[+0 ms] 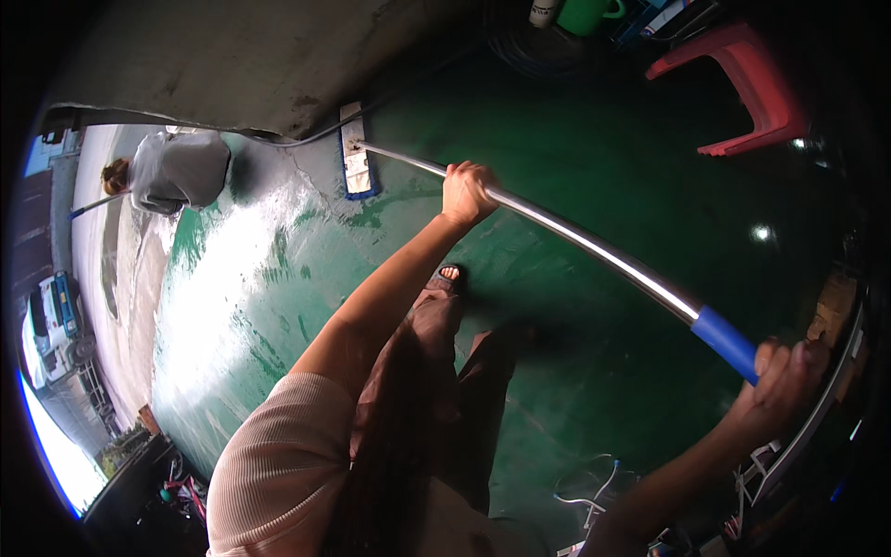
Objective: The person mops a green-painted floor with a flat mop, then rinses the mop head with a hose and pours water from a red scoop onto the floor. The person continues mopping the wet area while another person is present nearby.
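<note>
I hold a long flat mop with both hands. My left hand [467,190] is closed around the shiny metal pole [594,246] partway down. My right hand [784,376] grips the blue handle end [726,341] at the right. The flat mop head [355,153], white with a blue pad, lies on the wet green floor [557,167] near the grey wall at the top. My foot in a sandal [450,276] stands below my left hand.
A red plastic stool [747,84] stands upper right, a green watering can [589,13] at the top. Another person in a grey top [181,169] crouches at the left by the doorway. Loose cables [589,483] lie on the floor lower right. A hose runs along the wall.
</note>
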`<state>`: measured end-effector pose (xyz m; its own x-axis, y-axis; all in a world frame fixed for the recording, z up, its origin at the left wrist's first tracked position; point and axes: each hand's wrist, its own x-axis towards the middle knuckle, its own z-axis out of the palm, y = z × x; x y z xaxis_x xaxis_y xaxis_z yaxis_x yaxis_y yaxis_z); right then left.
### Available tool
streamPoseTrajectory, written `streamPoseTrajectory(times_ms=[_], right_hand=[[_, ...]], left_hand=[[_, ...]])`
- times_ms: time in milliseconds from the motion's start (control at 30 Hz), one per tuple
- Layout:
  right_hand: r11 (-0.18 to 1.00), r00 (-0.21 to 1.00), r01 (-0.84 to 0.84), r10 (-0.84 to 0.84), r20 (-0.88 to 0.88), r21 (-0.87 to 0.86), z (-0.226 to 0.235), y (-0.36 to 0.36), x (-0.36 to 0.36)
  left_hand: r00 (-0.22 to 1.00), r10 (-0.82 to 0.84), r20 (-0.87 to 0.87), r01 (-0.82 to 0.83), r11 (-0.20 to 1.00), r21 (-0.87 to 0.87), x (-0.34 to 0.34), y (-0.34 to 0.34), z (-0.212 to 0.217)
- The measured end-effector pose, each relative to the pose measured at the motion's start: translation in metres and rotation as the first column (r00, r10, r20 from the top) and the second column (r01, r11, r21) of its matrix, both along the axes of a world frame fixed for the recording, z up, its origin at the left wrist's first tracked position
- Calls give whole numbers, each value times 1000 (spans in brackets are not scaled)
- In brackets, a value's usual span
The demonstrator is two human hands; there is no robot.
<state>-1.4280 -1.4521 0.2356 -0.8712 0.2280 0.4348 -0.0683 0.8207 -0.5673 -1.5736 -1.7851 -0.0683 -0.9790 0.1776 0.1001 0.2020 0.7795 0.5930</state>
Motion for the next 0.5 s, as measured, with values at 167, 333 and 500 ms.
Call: streamPoseTrajectory(times_ms=[167, 333, 500], right_hand=[[149, 983, 177, -81, -166, 973, 50, 40, 23], [-62, 947, 147, -281, -159, 987, 75, 53, 43], [-321, 898, -26, -424, -119, 947, 67, -8, -16]], left_hand=[[988, -37, -148, 56, 990, 130, -45, 74, 16], [975, -150, -161, 191, 941, 281, -112, 127, 22], [984, -162, -76, 178, 942, 285, -150, 127, 17]])
